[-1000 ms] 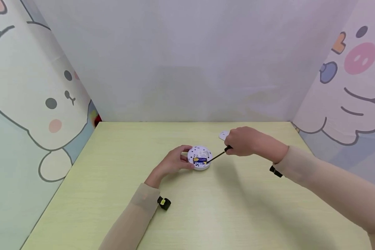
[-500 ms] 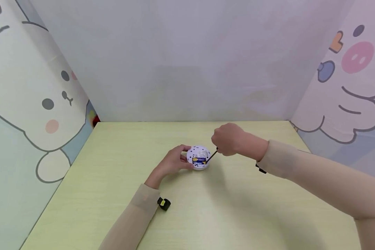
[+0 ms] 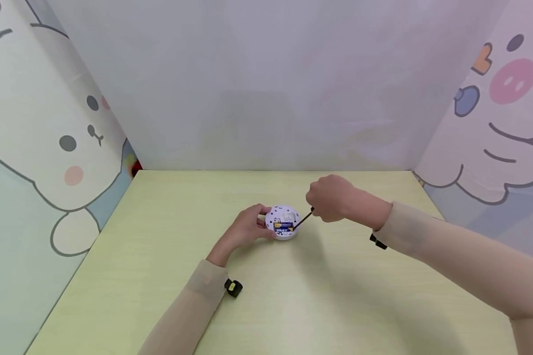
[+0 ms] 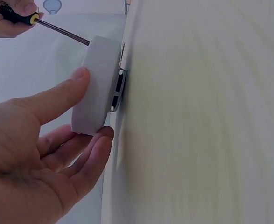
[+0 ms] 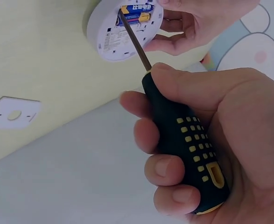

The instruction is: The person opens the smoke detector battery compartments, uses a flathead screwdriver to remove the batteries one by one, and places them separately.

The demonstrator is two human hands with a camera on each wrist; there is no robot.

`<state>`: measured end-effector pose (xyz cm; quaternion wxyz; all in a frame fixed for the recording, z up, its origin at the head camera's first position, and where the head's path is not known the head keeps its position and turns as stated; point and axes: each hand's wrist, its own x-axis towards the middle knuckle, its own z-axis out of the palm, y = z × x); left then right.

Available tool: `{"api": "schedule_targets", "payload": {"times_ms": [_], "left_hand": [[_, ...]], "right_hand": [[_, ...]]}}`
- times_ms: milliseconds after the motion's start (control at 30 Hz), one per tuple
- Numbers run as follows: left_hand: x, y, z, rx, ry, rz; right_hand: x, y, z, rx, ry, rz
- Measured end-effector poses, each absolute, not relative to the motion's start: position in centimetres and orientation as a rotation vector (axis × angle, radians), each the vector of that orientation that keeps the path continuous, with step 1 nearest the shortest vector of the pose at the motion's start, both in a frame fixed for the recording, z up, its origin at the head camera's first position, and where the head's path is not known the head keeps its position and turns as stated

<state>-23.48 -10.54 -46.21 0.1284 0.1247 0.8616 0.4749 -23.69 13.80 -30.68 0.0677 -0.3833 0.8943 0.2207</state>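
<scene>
Pinching the rim of a round white device (image 3: 282, 209) between thumb and fingers, the left hand (image 3: 245, 229) has it near the middle of the table (image 3: 257, 305), battery side facing up toward the person; whether its underside rests on the wood is hard to tell. The right hand (image 3: 330, 198) is wrapped round the handle of a screwdriver (image 5: 174, 119), thumb along its neck, with the tip at one end of the two batteries (image 5: 139, 17). As far as the pictures show, the bay is uncovered and both batteries lie side by side in it, so the work seems partway: the tip is in place, neither battery is out, and the bay has yet to be covered. Whether the tip is prying or pressing cannot be told. A flat white plate (image 5: 11, 113) lies on the table, apart from the device. The tabletop is pale yellow, wood-grained; a plain whitish backdrop (image 3: 266, 98) rises behind it, and panels with cartoon animals (image 3: 22, 108) stand at either side
</scene>
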Motion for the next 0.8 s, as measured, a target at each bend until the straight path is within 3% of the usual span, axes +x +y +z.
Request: {"api": "schedule_targets", "payload": {"times_ms": [800], "left_hand": [[-23.5, -10.2, -46.3, 0.346, 2.543, 1.348]], "right_hand": [[-24.4, 18.8, -33.4, -1.243, 2.778, 0.287]]}}
